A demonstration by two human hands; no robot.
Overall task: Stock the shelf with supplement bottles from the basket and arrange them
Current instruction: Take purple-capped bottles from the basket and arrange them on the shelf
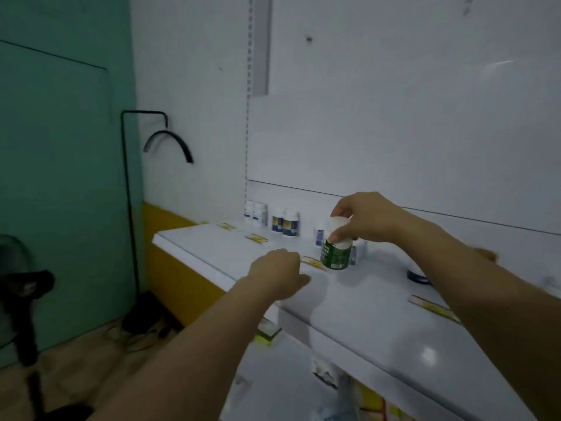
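Note:
My right hand (365,218) grips the white cap of a green-labelled supplement bottle (335,253), holding it upright at the white shelf (379,311), near the front edge. My left hand (277,270) rests on the shelf's front edge just left of that bottle, fingers curled with nothing in them. Against the back panel stand two white bottles with blue labels (256,213) and two bottles with dark blue and yellow labels (284,222). Another small bottle (319,235) is partly hidden behind the green one. The basket is out of view.
A dark blue round object (417,276) lies on the shelf to the right, half hidden by my right forearm. Yellow price tags (432,306) line the shelf front. A lower shelf (273,375) sits below. A black fan (21,299) stands on the floor at left.

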